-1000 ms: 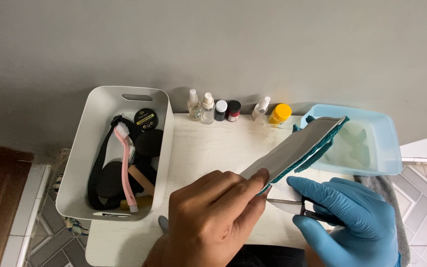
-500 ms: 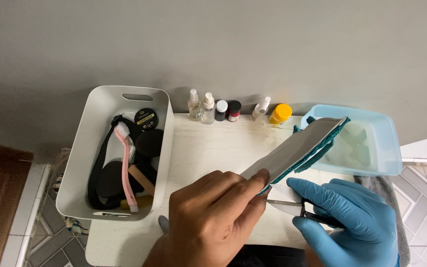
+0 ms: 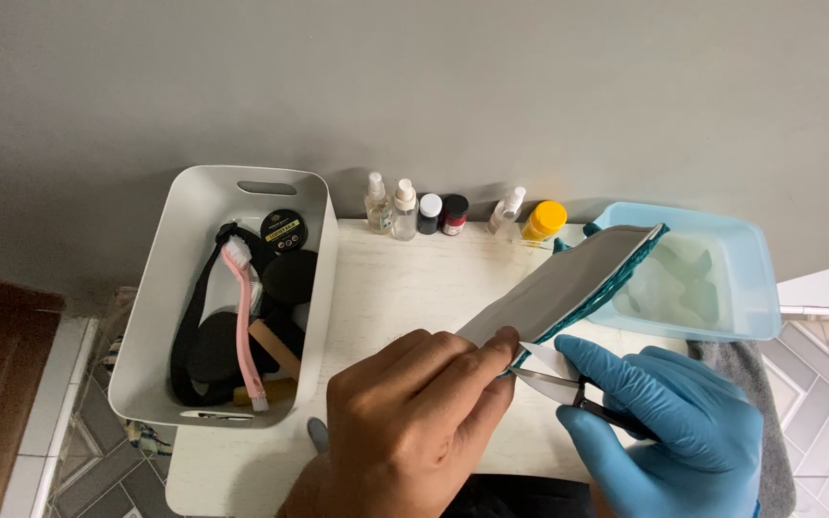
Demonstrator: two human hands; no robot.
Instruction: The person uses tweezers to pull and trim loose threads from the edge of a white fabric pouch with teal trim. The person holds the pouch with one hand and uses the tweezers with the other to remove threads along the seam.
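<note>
The bare left hand [image 3: 414,432] was closed, fingertips pinching the near end of a shoe insole [image 3: 568,283], a long flat piece with a smooth grey face and a knitted teal underside. The insole slanted up from the hand toward two o'clock, its rounded far end over the rim of a pale blue plastic basin [image 3: 755,297]. The right hand [image 3: 674,432], in a thin blue glove, was clamped on small metal scissors [image 3: 568,388]; their pointed blades lay at the insole's near edge, just beside the left fingertips, where a small white wedge showed.

Both hands were over a whitewashed wooden surface [image 3: 405,288]. At ten o'clock from the hands stood a deep white plastic bin [image 3: 160,317] with rounded corners, holding a pink-handled brush [image 3: 242,326], a round black tin [image 3: 283,230] and dark straps. Along the wall at twelve o'clock were clear spray bottles [image 3: 390,206], two small dark jars [image 3: 441,213] and a yellow-capped jar [image 3: 543,221].
</note>
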